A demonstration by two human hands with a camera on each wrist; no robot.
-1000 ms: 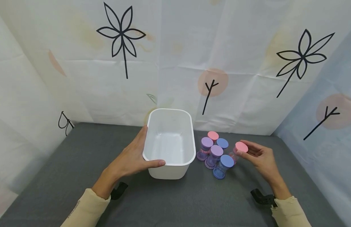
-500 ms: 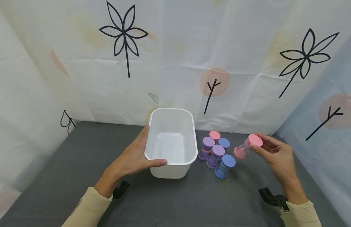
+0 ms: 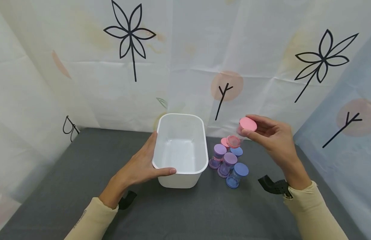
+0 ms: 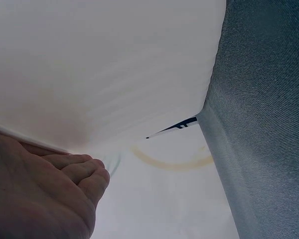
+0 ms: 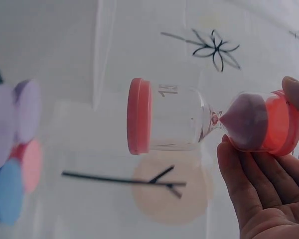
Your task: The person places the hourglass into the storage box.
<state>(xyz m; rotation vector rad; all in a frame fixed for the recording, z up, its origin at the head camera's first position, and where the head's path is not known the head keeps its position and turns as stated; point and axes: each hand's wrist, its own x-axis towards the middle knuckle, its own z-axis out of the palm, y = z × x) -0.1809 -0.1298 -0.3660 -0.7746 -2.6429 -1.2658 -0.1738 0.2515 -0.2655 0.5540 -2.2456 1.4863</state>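
Observation:
In the head view my right hand [image 3: 270,138] holds a pink-capped hourglass [image 3: 248,124] up over the back of a cluster of hourglasses. Thumb and fingers pinch its upper cap end; the other end points down and left. In the right wrist view, sand fills part of the bulb at the held end, and the clear bulb of the hourglass [image 5: 177,119] bears a printed "15". My left hand [image 3: 140,163] grips a white plastic bin [image 3: 180,181], thumb over its front rim, fingers along the outer left wall. Nothing lies inside the bin.
Right of the bin stand purple hourglasses [image 3: 230,158], blue hourglasses [image 3: 241,170] and a pink hourglass [image 3: 223,142], close together on the dark grey tabletop [image 3: 200,213]. A patterned white cloth [image 3: 188,80] hangs behind the table and along both sides.
My right hand first drew the pink hourglass rightward out of the cluster, then lifted it and brought it back left. The left hand stays on the bin.

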